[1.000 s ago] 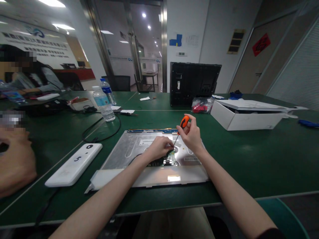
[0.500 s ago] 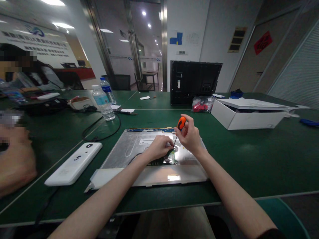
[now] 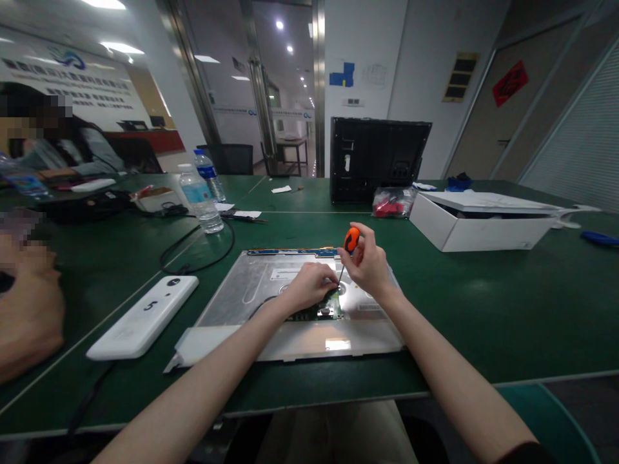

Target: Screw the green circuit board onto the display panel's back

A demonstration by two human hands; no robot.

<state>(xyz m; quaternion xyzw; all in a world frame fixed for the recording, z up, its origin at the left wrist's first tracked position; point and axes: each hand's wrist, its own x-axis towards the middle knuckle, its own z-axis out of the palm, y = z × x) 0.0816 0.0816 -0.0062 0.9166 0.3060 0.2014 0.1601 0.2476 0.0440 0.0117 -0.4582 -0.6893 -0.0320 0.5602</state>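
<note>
A silvery display panel (image 3: 232, 293) lies flat before me, back side up, with a blue circuit strip (image 3: 293, 253) along its far edge. Near its middle sits a green circuit board (image 3: 329, 308), partly covered by my left hand. My right hand (image 3: 370, 264) is closed around the orange and black handle of a screwdriver (image 3: 352, 239), whose thin shaft slants down to the panel by the board. At the shaft's tip the fingers of my left hand (image 3: 312, 283) are pinched together; what they hold, if anything, is hidden.
Left of the panel lies a white power bank (image 3: 142, 316) marked 5, with a cable. Water bottles (image 3: 200, 196) stand behind it. Farther back are a black monitor casing (image 3: 380, 161) and a white box (image 3: 483, 219). Another person's hand (image 3: 29, 303) is at the left edge.
Both my hands stay almost in place, with the screwdriver shifted only very slightly. The other person's hand at the left edge has moved a little to the left.
</note>
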